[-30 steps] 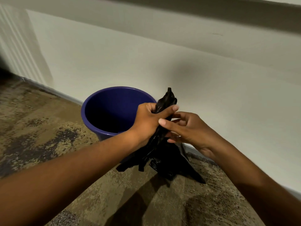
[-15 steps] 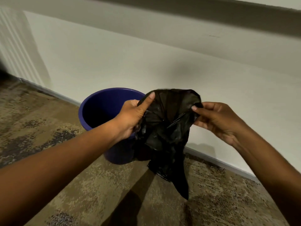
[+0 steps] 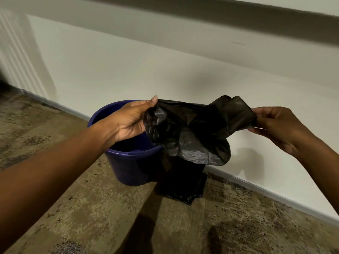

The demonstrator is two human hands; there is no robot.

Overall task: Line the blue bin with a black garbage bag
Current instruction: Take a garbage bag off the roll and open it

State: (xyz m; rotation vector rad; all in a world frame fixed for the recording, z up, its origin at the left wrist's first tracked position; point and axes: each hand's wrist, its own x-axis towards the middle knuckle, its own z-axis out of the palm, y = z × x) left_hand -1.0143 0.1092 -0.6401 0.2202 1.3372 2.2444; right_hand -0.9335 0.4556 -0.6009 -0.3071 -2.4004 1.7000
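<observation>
The blue bin (image 3: 128,162) stands open on the carpet (image 3: 91,208), near the wall (image 3: 128,70). The black garbage bag (image 3: 192,132) hangs stretched above the bin's right rim, its edges pinched by the left hand (image 3: 131,121) and right hand (image 3: 275,125).

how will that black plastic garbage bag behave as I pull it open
Probably floppy: the thin black plastic garbage bag sags and crumples between the left hand and right hand. Likely light, since fingertip pinches hold it. Its glossy film may slip.
</observation>
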